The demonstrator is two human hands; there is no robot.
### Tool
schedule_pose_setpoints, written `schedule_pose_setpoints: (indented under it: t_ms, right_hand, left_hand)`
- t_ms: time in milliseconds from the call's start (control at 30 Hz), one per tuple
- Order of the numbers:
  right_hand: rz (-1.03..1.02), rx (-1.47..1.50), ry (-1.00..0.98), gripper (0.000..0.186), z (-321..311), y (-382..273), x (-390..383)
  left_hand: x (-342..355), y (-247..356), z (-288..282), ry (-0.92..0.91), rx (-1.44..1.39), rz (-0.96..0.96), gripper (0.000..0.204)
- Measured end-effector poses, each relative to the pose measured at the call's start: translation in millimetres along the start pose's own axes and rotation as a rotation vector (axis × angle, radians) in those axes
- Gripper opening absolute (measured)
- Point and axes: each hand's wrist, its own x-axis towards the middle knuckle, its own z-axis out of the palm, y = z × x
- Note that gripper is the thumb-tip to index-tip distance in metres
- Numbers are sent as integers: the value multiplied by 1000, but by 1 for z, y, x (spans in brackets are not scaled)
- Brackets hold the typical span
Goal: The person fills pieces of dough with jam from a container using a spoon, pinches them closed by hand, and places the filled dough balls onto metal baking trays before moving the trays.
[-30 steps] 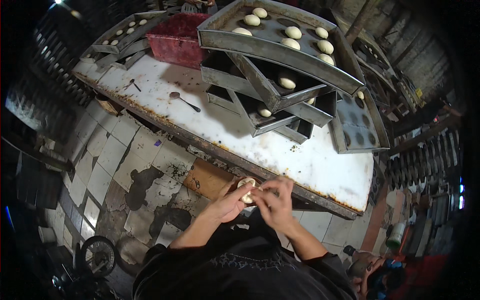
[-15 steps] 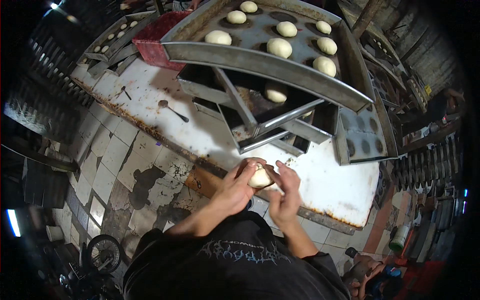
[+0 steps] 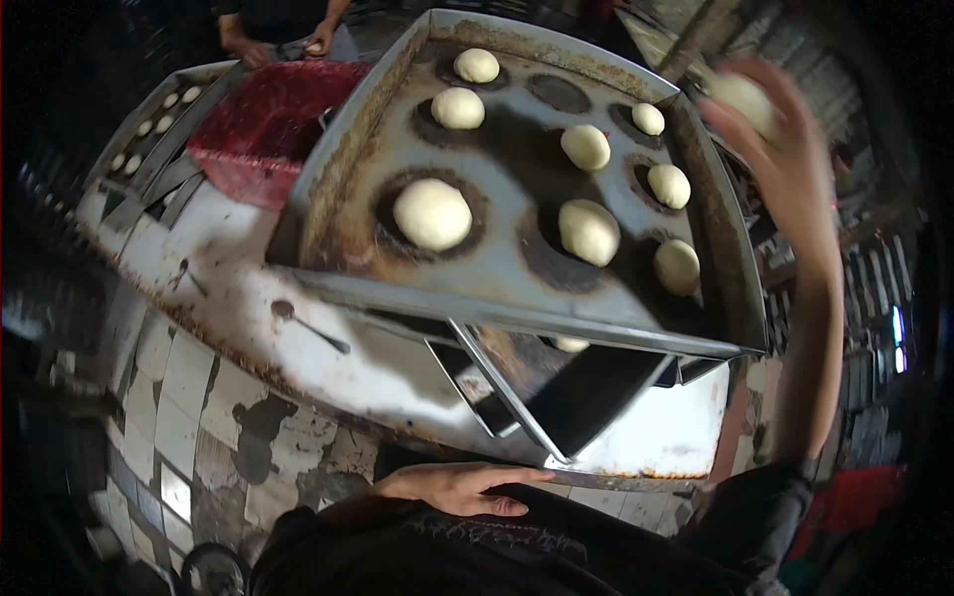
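Observation:
My right hand (image 3: 792, 169) is raised at the upper right, fingers curled round a pale dough ball (image 3: 741, 105), both blurred by motion. The hand is beside the right edge of a worn metal tray (image 3: 477, 311). Several dough balls (image 3: 432, 215) sit apart on the tray's floor, mostly over dark round marks; one dark round mark (image 3: 558, 93) near the back is bare. My left hand (image 3: 459, 487) is low in front of my body, palm down, fingers stretched out and holding nothing. It is close to the near edge of the white table (image 3: 656, 427).
More metal trays (image 3: 517, 397) are stacked crosswise under the top one. Left of it stand a red tub (image 3: 243, 149) and farther trays (image 3: 124, 189) with dough balls. A spoon (image 3: 318, 330) lies on the table. Beyond the tub, another person's hands (image 3: 320, 42) hold something small.
Both hands were together around the dough ball in front of my body. Now my right hand has carried it up and right, and my left has let go and dropped lower. The view has shifted.

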Motion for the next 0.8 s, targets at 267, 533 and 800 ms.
schedule_pose_setpoints:
  t_ms: [267, 533, 800]
  right_hand:
    - [259, -422, -387, 53, 159, 112, 77]
    - [397, -113, -571, 79, 155, 83, 85]
    - [132, -162, 260, 42, -20, 8, 93]
  left_hand:
    - [-72, 33, -103, -169, -92, -46, 56]
    - [-95, 38, -128, -238, 0, -70, 55]
    - [-67, -5, -76, -197, -20, 94, 49]
